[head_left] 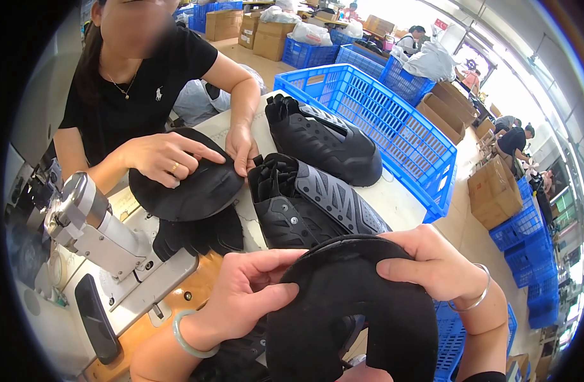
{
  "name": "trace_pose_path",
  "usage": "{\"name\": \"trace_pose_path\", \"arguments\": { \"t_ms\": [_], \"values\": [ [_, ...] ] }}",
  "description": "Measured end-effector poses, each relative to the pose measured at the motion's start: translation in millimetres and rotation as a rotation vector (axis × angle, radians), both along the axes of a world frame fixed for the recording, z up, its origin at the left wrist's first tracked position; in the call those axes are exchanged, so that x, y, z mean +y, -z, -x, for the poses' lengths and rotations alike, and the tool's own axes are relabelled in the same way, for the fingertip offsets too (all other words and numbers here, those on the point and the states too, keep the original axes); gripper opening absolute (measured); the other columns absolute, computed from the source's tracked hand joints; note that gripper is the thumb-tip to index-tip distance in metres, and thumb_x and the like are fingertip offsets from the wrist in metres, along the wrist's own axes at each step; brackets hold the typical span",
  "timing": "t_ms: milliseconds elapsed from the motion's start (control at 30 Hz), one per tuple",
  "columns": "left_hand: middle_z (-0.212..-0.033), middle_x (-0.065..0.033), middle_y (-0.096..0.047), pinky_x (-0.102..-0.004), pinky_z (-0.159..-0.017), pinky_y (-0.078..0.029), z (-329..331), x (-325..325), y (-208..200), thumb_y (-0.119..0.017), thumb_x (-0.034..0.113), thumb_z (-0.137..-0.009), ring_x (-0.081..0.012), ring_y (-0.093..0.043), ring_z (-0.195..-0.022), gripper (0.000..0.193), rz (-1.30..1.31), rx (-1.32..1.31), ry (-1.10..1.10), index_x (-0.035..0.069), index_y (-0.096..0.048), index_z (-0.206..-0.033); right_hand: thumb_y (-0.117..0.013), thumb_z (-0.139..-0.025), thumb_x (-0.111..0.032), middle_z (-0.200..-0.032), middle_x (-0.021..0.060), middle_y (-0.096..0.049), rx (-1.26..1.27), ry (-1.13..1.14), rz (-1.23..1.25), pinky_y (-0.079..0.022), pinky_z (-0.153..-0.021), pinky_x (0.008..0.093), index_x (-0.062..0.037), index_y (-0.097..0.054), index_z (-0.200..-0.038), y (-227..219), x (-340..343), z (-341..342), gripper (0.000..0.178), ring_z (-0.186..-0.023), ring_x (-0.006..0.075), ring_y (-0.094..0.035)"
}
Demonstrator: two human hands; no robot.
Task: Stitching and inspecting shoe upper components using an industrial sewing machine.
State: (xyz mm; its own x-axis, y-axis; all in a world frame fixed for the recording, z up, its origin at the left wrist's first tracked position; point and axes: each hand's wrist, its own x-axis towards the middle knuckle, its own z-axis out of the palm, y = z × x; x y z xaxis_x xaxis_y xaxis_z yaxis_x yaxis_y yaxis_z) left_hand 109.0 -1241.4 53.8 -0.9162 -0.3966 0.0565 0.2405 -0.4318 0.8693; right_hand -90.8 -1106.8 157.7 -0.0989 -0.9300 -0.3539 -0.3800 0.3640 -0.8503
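A black, soft-looking piece [340, 277], round on top with a gap cut in its lower part, is up in front of the person, between both hands. The left hand [250, 290] pinches its upper left edge, thumb on the near side and fingers behind. The right hand [435, 264] pinches the upper right edge, its thumb flat on the black face. A green bangle [178, 331] is on the left wrist and a silver bangle [480, 300] on the right.

Just past the piece, two black shoes [289, 213] with gray parts sit on a white table [403, 200]. A big blue basket [394, 105] is beside them. Across the table, a co-worker in a black shirt [139, 95] has both hands on another black piece [193, 191]. More black pieces [203, 235] lie under it, near a metal machine [104, 229] on the left.
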Motion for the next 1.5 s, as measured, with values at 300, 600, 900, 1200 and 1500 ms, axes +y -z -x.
{"name": "trace_pose_path", "arguments": {
  "t_ms": [300,600,900,1200,1500],
  "values": [
    [-0.105,-0.0119,-0.065,-0.0185,-0.073,-0.048,-1.2,-1.7,-0.2,-0.057,-0.006,-0.083,-0.0086,-0.061,-0.091,0.043,0.055,-0.009,-0.010,-0.009,-0.051,-0.125,-0.044,-0.088,-0.011,-0.064,0.0015,-0.054,0.060,-0.001,0.046,-0.039,-0.052,0.0235,0.0041,-0.060,-0.112,3.1,-1.4,4.6,0.032,-0.057,0.0054,-0.046],
    [-0.113,-0.0160,-0.062,-0.0256,-0.088,-0.049,-2.2,-1.4,-0.7,-0.056,-0.005,-0.083,-0.0153,-0.061,-0.102,0.044,0.018,0.079,0.011,-0.012,-0.048,-0.126,-0.044,-0.087,-0.012,-0.062,0.0034,-0.051,0.094,-0.022,0.071,-0.039,-0.052,0.0251,0.0051,-0.060,-0.111,7.3,-2.4,7.0,0.034,-0.057,0.0073,-0.045],
    [-0.115,-0.0171,-0.062,-0.0270,-0.091,-0.048,-3.6,-0.3,-2.7,-0.056,-0.003,-0.084,-0.0166,-0.060,-0.104,0.044,0.047,0.092,0.013,-0.011,-0.048,-0.127,-0.045,-0.086,-0.011,-0.065,0.0026,-0.055,0.076,-0.026,0.058,-0.040,-0.053,0.0240,0.0047,-0.060,-0.113,3.1,-3.4,6.7,0.035,-0.059,0.0066,-0.046],
    [-0.083,-0.0096,-0.065,-0.0314,-0.064,-0.051,0.4,-0.2,-26.9,-0.068,0.027,-0.080,-0.0192,-0.064,-0.080,0.031,0.901,-0.279,-0.117,-0.001,-0.065,-0.092,-0.055,-0.072,-0.010,-0.076,0.0009,-0.054,0.374,0.889,0.799,-0.044,-0.065,0.0215,-0.0021,-0.063,-0.090,-73.5,32.4,71.2,0.021,-0.069,0.0084,-0.053],
    [-0.090,-0.0218,-0.059,-0.0393,-0.068,-0.052,-24.8,9.5,-37.8,-0.079,0.053,-0.059,-0.0368,-0.064,-0.079,0.093,1.473,-0.712,0.055,-0.003,-0.044,-0.124,-0.055,-0.087,0.005,-0.106,0.0047,-0.062,0.473,0.721,1.102,-0.049,-0.085,0.0301,-0.0094,-0.056,-0.118,17.4,-115.6,154.5,0.034,-0.097,0.0129,-0.058]
  ]
}}
